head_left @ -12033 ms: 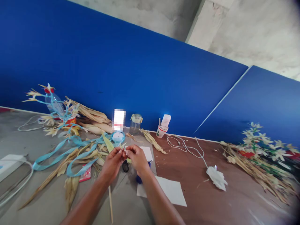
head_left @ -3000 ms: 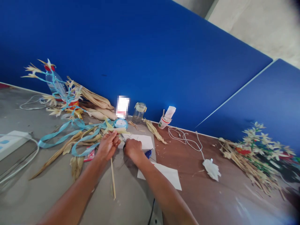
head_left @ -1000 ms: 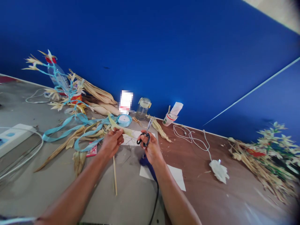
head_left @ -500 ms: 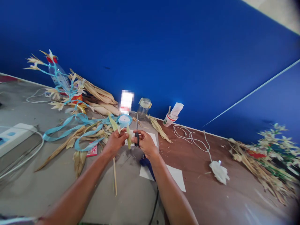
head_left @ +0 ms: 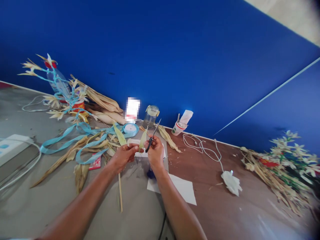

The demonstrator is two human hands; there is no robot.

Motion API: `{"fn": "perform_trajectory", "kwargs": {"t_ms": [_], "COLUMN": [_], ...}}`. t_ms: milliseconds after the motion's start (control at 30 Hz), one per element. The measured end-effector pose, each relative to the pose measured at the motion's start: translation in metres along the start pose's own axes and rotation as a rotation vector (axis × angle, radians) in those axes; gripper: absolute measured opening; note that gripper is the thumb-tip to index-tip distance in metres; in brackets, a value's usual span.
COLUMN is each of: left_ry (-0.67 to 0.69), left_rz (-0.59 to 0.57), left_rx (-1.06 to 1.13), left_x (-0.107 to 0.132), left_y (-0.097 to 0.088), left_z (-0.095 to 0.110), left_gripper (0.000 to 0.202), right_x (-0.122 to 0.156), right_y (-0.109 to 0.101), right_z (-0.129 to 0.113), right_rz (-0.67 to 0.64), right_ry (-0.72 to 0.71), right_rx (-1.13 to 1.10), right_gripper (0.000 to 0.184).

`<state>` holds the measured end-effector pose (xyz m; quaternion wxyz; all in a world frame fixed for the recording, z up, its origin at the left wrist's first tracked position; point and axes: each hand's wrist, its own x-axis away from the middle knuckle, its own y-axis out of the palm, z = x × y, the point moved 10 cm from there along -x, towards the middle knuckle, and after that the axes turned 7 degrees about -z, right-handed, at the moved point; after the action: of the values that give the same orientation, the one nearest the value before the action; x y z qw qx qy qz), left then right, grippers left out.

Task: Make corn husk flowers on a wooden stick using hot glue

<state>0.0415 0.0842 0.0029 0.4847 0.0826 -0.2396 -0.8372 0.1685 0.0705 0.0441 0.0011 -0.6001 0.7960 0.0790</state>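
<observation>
Between the thumb and fingers of my left hand (head_left: 124,157) is a narrow, pointed piece of pale green corn husk (head_left: 143,137), tip upward. A second greenish husk strip (head_left: 120,134) rises just behind that hand; whether it is held too I cannot tell. My right hand (head_left: 155,154) is closed around dark-handled scissors (head_left: 156,128), their blades tilted up and to the right, apart from the husk piece. Under and behind the hands lies white paper (head_left: 161,151). A thin pale stick (head_left: 120,196) lies below my left wrist.
Blue ribbon (head_left: 62,145) and dry husks (head_left: 58,163) spread at left, near a husk-flower branch (head_left: 56,78). Behind stand a lidded jar (head_left: 150,116) and a paper cup (head_left: 178,128). A white cable (head_left: 200,145), another paper sheet (head_left: 183,190) and white flowers (head_left: 287,150) are at right.
The scissors have swung from upright to a rightward tilt and moved away from the husk piece. The piece in my left hand now points higher, and the view has shifted slightly.
</observation>
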Motion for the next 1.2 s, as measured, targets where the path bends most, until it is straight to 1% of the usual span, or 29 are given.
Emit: {"fn": "perform_trajectory", "kwargs": {"t_ms": [133,300,433,700,1033,1133,1200], "left_ry": [-0.030,-0.035,-0.043,-0.055,-0.070,-0.065,-0.015], "left_rz": [-0.028,-0.027,-0.019,-0.077,-0.106,-0.086,-0.029], "left_rx": [-0.007,-0.036,-0.046,-0.091,-0.112,-0.115,-0.120], "left_x": [-0.002,-0.003,-0.001,0.002,0.001,0.002,0.001], "left_y": [0.001,-0.001,0.001,0.007,0.008,0.007,0.002], "left_z": [-0.008,-0.010,-0.007,-0.004,-0.005,-0.003,0.002], "left_gripper": [0.022,0.020,0.020,0.022,0.023,0.023,0.024], "right_x": [0.001,0.001,0.000,-0.007,-0.007,-0.008,-0.008], "right_y": [-0.003,-0.002,-0.001,-0.002,0.000,-0.001,-0.008], "right_z": [-0.006,-0.007,-0.005,-0.004,-0.005,-0.008,-0.013], "right_rz": [0.036,0.024,-0.010,-0.110,-0.158,-0.150,-0.101], "right_ry": [-0.030,-0.031,-0.022,0.013,0.019,0.011,-0.003], "right_rx": [0.084,0.101,0.077,0.043,0.028,0.037,0.056], "right_gripper": [0.036,0.038,0.038,0.040,0.042,0.044,0.044]}}
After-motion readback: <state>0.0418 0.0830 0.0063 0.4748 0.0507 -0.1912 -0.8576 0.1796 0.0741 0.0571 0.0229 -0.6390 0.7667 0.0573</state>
